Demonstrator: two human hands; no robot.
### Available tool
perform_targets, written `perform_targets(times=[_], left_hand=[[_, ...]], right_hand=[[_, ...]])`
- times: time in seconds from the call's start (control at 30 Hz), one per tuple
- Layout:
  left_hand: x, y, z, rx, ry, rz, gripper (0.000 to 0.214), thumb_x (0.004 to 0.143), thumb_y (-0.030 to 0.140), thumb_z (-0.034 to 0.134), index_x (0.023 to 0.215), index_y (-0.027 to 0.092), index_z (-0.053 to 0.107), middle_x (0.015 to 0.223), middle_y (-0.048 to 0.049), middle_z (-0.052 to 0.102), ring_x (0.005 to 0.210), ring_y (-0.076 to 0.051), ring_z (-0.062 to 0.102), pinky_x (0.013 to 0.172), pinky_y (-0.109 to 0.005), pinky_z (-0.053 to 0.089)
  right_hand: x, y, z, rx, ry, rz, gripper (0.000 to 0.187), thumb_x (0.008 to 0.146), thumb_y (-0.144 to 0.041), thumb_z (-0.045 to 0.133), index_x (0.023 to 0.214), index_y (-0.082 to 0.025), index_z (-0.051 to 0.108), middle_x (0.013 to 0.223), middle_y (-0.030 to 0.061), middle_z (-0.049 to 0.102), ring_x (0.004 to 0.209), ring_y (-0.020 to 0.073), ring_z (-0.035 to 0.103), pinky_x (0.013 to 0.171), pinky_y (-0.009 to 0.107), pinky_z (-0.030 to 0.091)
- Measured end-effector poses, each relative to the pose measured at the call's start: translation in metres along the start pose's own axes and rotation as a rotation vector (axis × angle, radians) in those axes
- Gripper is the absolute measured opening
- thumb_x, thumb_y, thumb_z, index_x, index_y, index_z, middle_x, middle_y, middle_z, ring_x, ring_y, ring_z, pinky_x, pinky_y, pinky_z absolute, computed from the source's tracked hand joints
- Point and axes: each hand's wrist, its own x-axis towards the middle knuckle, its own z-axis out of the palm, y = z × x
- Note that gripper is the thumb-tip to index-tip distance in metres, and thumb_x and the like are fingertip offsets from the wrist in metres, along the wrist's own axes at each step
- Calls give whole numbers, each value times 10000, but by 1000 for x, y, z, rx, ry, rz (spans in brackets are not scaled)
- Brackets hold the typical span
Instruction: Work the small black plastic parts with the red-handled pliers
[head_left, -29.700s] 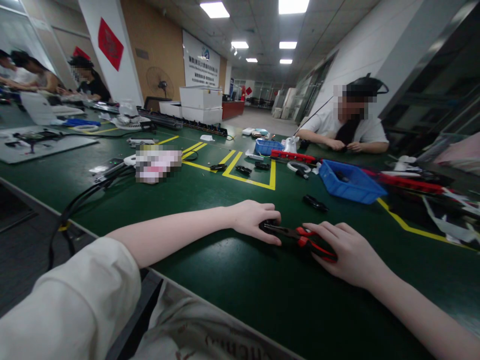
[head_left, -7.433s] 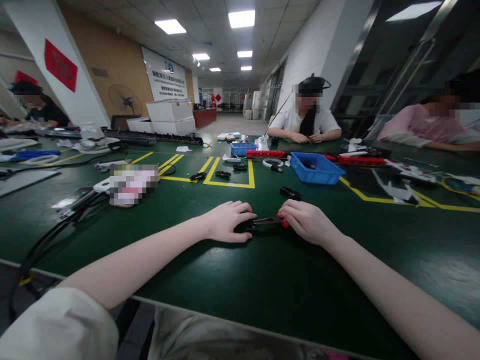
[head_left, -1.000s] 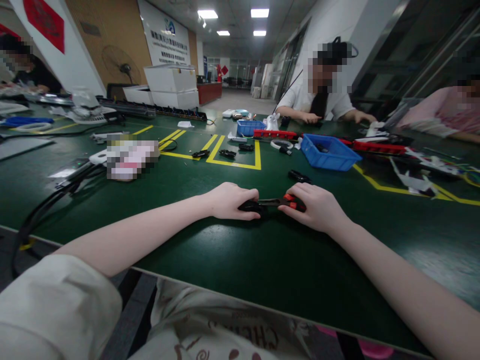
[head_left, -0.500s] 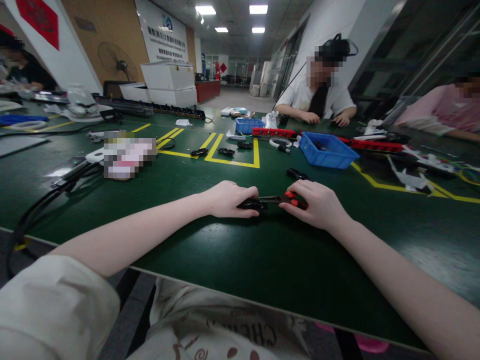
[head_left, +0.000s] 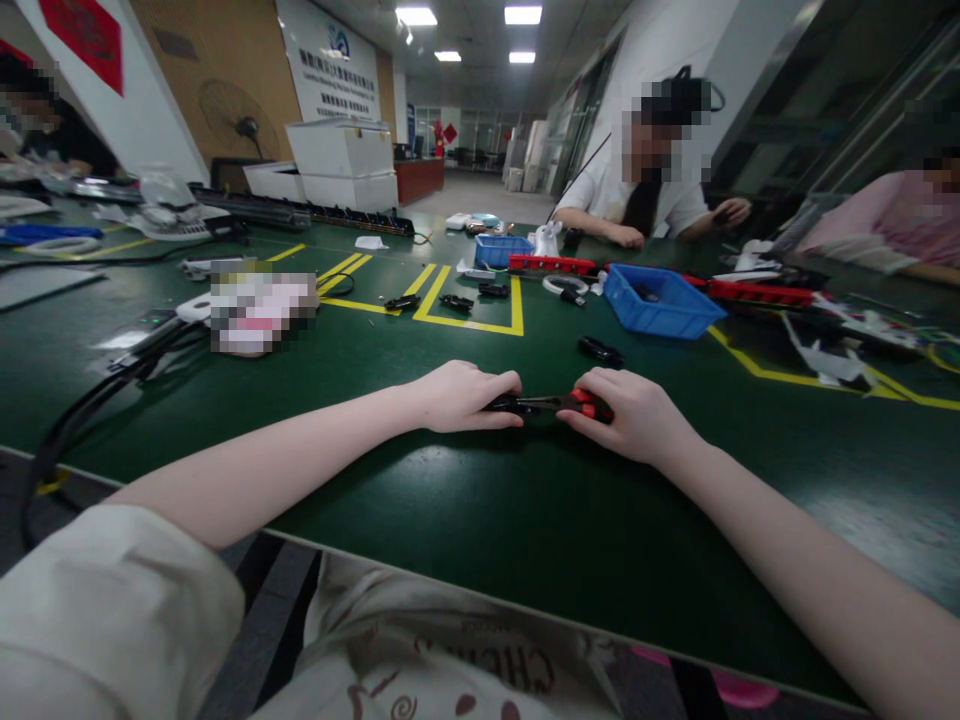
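On the green table (head_left: 480,520), my left hand (head_left: 461,397) is closed over a small black part (head_left: 504,404), pinning it to the surface. My right hand (head_left: 634,415) is wrapped round the red-and-black handles of a pair of pliers (head_left: 564,403). The pliers' dark jaws reach left to the black part, which is mostly hidden under my left fingers. Both forearms rest on the table.
A loose black part (head_left: 600,351) lies just beyond my right hand. A blue bin (head_left: 658,301) stands behind it, with a smaller blue bin (head_left: 501,250) farther back. Yellow tape lines (head_left: 465,322) frame more black parts. Black cables (head_left: 97,400) trail at left. Other people sit across the table.
Both hands stay in the same spot on the part and pliers. The view has shifted slightly; the person opposite has raised a hand.
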Motion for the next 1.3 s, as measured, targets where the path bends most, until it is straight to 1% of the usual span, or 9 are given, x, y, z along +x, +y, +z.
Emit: perform_targets(times=[0.13,0.33,0.53,0.7,0.8,0.93,1.0,1.1,1.3], left_hand=[[0,-1,0,-54,-18,-27,427,981,562,419,1173,193,518,802,-37,671,670,-204,631,574,-259,368],[0,-2,-1,-206,-24,-28,374,964,532,474,1126,199,525,857,-27,685,672,-173,628,575,-236,370],[1,-2,1,-110,-25,-4,410,952,557,477,1150,202,525,804,-28,671,657,-188,626,574,-249,373],[0,-1,1,-79,-13,14,421,958,564,463,1165,203,533,786,-26,671,651,-189,629,573,-247,369],[0,-1,1,-70,-4,31,456,966,561,448,1243,206,525,837,-38,698,683,-197,646,593,-251,386],[-1,-2,2,-62,16,81,534,992,530,408,1432,228,433,1095,-74,718,770,-193,679,645,-259,421],[-1,-2,2,-60,16,101,548,1003,515,392,1479,242,400,1154,-76,706,786,-187,682,661,-262,430],[-1,-2,2,-40,10,105,561,1012,503,378,1514,254,364,1109,-72,713,774,-183,675,668,-264,433],[-1,-2,0,32,-18,95,604,1023,508,337,1566,258,246,1024,-57,700,736,-175,645,633,-254,400]], right_hand=[[0,-1,0,0,2,0,341,910,-530,510,830,-202,561,772,72,626,662,191,551,615,322,413],[0,3,1,-36,38,-8,345,894,-540,540,861,-200,587,824,87,659,711,211,581,651,343,429],[-1,4,1,-18,28,-11,342,883,-539,554,866,-202,606,832,88,668,722,219,599,656,351,443],[-1,3,2,3,17,-6,342,888,-536,550,854,-199,599,810,82,655,703,207,589,637,335,439],[-1,4,3,19,14,7,341,890,-536,550,856,-200,595,810,76,650,703,201,588,634,327,438],[-2,4,4,19,19,22,337,884,-539,559,856,-205,596,814,71,652,706,200,588,635,325,431],[-2,4,4,17,24,22,334,883,-537,560,852,-206,597,813,70,654,703,198,586,636,324,429],[-2,4,4,19,29,23,333,885,-536,560,845,-208,598,803,66,652,698,196,584,633,323,426],[-3,5,4,27,25,42,345,886,-542,559,856,-201,601,812,71,657,708,202,590,633,328,433]])
